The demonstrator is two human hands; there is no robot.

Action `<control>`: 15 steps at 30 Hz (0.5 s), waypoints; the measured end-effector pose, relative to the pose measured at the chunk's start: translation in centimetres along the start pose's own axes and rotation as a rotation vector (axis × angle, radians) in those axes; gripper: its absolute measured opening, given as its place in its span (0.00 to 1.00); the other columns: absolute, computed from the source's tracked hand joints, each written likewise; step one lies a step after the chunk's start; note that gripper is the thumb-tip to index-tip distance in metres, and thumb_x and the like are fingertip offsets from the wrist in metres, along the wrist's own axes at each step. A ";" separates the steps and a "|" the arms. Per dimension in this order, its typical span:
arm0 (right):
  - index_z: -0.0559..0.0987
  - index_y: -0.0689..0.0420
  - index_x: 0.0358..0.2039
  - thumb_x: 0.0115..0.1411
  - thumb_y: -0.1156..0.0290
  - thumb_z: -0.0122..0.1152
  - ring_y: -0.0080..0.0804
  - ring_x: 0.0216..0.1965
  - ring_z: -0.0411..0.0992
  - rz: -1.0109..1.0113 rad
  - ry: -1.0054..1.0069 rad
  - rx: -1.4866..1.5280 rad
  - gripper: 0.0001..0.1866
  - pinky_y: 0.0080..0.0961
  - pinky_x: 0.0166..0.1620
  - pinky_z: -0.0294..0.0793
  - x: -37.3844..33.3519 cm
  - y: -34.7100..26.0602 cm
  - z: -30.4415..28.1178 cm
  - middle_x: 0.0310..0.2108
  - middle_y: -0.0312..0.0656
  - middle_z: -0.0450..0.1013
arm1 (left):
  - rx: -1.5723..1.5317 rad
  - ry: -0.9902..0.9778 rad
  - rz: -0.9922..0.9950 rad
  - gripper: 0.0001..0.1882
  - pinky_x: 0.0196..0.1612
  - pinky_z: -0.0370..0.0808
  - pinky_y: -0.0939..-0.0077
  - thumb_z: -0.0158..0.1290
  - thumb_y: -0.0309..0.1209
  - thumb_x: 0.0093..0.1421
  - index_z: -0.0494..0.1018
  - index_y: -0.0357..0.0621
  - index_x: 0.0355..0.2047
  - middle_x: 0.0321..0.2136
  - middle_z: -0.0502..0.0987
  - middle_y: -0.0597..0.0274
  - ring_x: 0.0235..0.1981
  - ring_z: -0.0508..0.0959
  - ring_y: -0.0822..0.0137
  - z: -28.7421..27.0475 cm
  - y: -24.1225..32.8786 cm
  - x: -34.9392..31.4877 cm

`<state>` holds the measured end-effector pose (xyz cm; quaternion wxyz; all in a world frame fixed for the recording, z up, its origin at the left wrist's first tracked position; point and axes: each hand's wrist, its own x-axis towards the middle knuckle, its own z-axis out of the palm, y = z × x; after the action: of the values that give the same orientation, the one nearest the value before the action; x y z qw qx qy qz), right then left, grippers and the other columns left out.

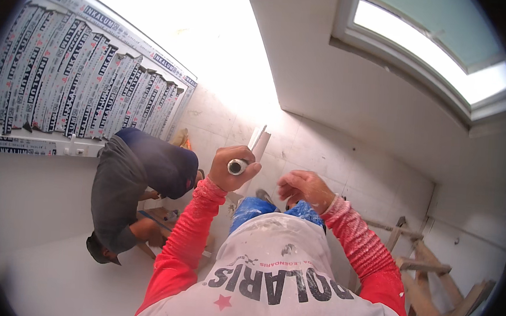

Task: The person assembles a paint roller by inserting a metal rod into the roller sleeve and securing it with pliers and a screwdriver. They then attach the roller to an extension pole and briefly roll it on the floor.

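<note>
My left hand point(229, 167) is closed around the pale round handle point(237, 167) of a tool; its dark hollow end faces up toward me. Beyond the fist a long white, flat-looking part point(259, 141) of the tool sticks out, but its exact kind cannot be made out. My right hand point(308, 189) hangs to the right, apart from the tool, its fingers loosely bent and nothing visible in them. White dust marks the right hand and both red sleeves. Below the hands show my blue trousers point(253, 210), stained with white.
Close on my left a co-worker point(122, 178) in dark clothes and a cap bends over. A large window covered in printed protective film point(77, 75) fills the left wall. On the right stand wooden trestle pieces point(426, 287). A framed window point(437, 47) is at upper right. Pale tiles point(335, 155) cover the floor.
</note>
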<state>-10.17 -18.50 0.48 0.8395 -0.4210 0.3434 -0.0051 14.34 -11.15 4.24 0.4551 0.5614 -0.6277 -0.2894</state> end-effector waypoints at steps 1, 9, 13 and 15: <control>0.79 0.58 0.46 0.69 0.49 0.49 0.38 0.40 0.77 0.078 -0.078 0.167 0.24 0.34 0.45 0.77 1.8 -1.6 1.1 0.40 0.44 0.78 | 0.004 0.034 0.010 0.07 0.27 0.72 0.73 0.62 0.25 0.52 0.75 0.36 0.23 0.20 0.78 0.56 0.21 0.77 0.66 -0.6 -0.6 0.7; 0.66 0.57 0.58 0.70 0.48 0.47 0.29 0.45 0.73 -0.132 -0.355 0.304 0.28 0.32 0.48 0.77 17.7 -7.6 7.1 0.47 0.39 0.72 | 0.158 0.182 0.112 0.08 0.25 0.73 0.69 0.64 0.27 0.48 0.75 0.41 0.23 0.20 0.76 0.56 0.20 0.77 0.59 -6.9 -6.3 5.4; 0.67 0.57 0.57 0.74 0.60 0.42 0.25 0.44 0.73 -0.156 -0.321 0.196 0.18 0.22 0.48 0.77 26.8 -11.4 8.9 0.46 0.38 0.72 | 0.290 0.322 0.190 0.09 0.25 0.73 0.67 0.66 0.30 0.46 0.75 0.46 0.22 0.19 0.76 0.61 0.18 0.75 0.58 -12.6 -10.4 8.4; 0.69 0.59 0.55 0.74 0.63 0.41 0.24 0.43 0.74 -0.317 -0.303 -0.067 0.16 0.21 0.50 0.77 30.4 -14.4 10.0 0.44 0.37 0.73 | 0.338 0.384 0.206 0.10 0.26 0.72 0.66 0.67 0.31 0.46 0.75 0.48 0.22 0.18 0.76 0.63 0.17 0.74 0.58 -15.2 -12.1 9.3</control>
<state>22.90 -29.84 -2.56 0.8559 -0.4931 0.1429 -0.0622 33.72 -20.31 2.28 0.4926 0.6072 -0.6230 -0.0214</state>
